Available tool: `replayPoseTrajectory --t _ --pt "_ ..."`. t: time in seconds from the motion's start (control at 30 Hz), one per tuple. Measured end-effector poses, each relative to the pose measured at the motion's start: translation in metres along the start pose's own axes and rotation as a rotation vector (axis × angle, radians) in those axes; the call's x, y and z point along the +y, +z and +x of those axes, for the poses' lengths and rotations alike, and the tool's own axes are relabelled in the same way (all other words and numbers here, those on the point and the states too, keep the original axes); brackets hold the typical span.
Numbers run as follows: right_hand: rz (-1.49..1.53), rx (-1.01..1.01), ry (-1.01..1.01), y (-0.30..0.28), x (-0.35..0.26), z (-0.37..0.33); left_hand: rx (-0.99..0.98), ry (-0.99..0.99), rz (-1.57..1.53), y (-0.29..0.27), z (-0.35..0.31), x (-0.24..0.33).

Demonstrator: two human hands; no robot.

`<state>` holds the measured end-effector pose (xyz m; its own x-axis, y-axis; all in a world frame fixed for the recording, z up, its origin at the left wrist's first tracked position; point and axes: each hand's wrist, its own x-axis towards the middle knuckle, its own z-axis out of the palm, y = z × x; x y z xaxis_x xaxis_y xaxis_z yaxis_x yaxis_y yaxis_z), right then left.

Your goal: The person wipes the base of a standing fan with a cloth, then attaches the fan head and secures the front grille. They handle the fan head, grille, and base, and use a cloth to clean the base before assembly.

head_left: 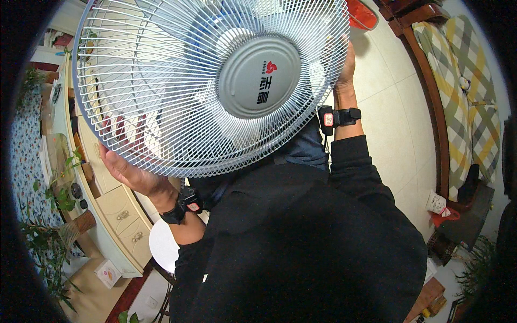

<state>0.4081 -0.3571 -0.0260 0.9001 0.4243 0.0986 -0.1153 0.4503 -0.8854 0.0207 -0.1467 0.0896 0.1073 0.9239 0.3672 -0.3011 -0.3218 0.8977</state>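
Note:
A large electric fan head [177, 116] with a round white wire grille fills the upper middle, close in front of me. At its centre sits a grey disc badge [242, 81]; pale blades and a blue part show through the wires. My left hand [129, 171] is closed on the lower left rim of the grille, its fingers partly behind the wires. On the right side, my right hand [347, 67] grips the rim, with most of its fingers hidden by the grille. A black strapped device is on each wrist.
Along the left runs a cream cabinet [118, 210] with drawers and potted plants [64, 202] on it. A wooden bench with checked cushions [455, 102] lines the right, beside pale floor tiles [398, 124]. A red object [362, 15] is at the top. A white round seat [163, 245] stands lower left.

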Motion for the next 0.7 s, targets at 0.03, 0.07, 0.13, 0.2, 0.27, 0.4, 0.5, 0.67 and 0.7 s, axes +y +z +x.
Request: replayPoseTrajectory --t 0.03,0.07,0.13,0.2,0.27,0.4,0.5,0.67,0.7 --pt "0.015 0.011 0.012 0.0 0.0 0.0 -0.017 -0.006 -0.027 0.001 0.0 0.001" --pt "0.034 0.009 0.021 0.0 0.001 -0.001 -0.019 -0.025 -0.084 0.002 0.0 0.001" --pt "0.017 0.011 0.021 0.001 0.001 -0.002 -0.025 -0.065 -0.197 0.004 0.0 0.001" --pt "0.041 0.0 0.028 0.001 0.002 -0.002 -0.013 -0.095 -0.214 0.004 0.001 -0.001" --pt "0.101 -0.01 0.046 0.001 0.003 -0.002 -0.003 -0.128 -0.249 0.002 0.003 -0.003" --pt "0.074 -0.052 0.019 0.001 0.001 -0.001 -0.066 -0.165 -0.416 -0.009 0.01 -0.005" --pt "0.083 -0.062 0.031 0.002 -0.003 -0.003 -0.131 -0.15 -0.47 -0.013 0.014 -0.006" --pt "0.074 -0.009 0.031 0.007 -0.005 -0.006 -0.122 -0.14 -0.438 -0.013 0.013 -0.003" --pt "0.08 -0.009 0.027 0.008 -0.005 -0.006 -0.126 -0.141 -0.462 -0.013 0.014 -0.002"
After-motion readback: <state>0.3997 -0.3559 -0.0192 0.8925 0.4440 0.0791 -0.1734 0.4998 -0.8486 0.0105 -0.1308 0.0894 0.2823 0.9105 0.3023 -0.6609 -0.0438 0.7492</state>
